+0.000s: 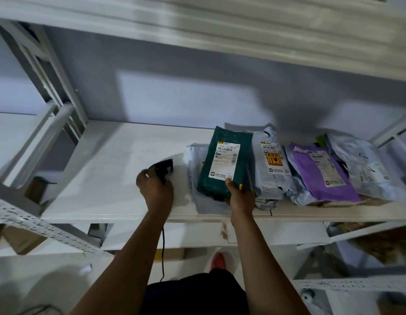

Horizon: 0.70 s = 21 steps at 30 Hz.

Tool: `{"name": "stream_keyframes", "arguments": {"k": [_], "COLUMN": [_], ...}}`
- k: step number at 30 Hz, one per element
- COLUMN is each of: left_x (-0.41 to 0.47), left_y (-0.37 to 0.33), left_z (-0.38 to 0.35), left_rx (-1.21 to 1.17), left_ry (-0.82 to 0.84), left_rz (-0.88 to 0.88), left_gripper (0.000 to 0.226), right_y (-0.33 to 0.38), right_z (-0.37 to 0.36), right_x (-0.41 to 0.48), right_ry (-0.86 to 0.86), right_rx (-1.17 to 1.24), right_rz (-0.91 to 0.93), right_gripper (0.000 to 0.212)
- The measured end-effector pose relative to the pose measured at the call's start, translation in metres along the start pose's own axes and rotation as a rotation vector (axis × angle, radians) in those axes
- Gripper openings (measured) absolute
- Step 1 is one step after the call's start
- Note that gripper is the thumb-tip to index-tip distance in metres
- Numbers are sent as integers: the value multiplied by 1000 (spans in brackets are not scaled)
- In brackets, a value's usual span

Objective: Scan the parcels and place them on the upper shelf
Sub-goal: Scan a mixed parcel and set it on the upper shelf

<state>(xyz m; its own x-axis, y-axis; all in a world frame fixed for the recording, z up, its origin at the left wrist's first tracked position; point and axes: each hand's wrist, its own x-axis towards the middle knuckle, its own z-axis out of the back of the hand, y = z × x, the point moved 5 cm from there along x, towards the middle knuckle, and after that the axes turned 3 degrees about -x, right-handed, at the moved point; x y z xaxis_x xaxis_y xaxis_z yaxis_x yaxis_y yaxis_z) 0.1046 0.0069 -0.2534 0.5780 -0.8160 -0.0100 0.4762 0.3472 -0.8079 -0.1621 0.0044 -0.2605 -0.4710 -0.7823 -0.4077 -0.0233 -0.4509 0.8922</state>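
Scanning step, with the dark green parcel (222,169) on the lower shelf (120,178).

Gripping the black barcode scanner (163,169) in the left hand (156,189), fingers curled round its handle. Pinching the green parcel's near edge with the right hand (241,198), thumb on the white label (225,159). Next, probably: aiming at the barcode, then lifting clear to the upper shelf (220,42). Hard to tell where the scanner's window faces. Upper shelf blurred, label print unreadable, purple mailer (322,178) and neighbours overlapped.
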Motion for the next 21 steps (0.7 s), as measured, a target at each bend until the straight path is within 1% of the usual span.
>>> {"name": "stream_keyframes", "arguments": {"k": [1,2,4,6,8,9,10,12,14,16,19,21], "left_x": [-4,-7,-12,-20,-35,-44,-52,-67,-78,-93,-117,-138], "left_y": [-10,-20,-38,-52,-65,-72,-79,-93,-104,-118,-138,-146], "left_z": [4,8,9,1,-11,-16,-19,-20,-24,-26,-23,-21], "left_rx": [-33,-70,-159,-238,-324,-336,-320,-264,-276,-308,-351,-383], "left_ry": [-37,-39,52,274,516,593,633,663,696,737,732,722], "left_rz": [-76,-141,-184,-133,-62,-50,-49,-33,-22,-37,-60,-53], "left_gripper": [39,37,30,29,39,41,40,41,51,56,55,55], "right_y": [-1,-3,-4,0,6,9,12,20,27,35,45,48], "right_z": [0,0,2,4,8,14,20,38,55,74,103,125], "right_x": [0,-1,-2,-9,-19,-24,-29,-38,-43,-48,-56,-65], "right_ry": [6,20,61,116,156,169,178,193,210,223,255,276], "right_rx": [15,37,114,196,256,279,294,318,347,363,381,385], "right_rz": [0,-5,-14,-17,-16,-12,-2,30,52,70,103,129], "right_gripper": [41,36,33,34,38,38,37,36,31,24,15,14]}}
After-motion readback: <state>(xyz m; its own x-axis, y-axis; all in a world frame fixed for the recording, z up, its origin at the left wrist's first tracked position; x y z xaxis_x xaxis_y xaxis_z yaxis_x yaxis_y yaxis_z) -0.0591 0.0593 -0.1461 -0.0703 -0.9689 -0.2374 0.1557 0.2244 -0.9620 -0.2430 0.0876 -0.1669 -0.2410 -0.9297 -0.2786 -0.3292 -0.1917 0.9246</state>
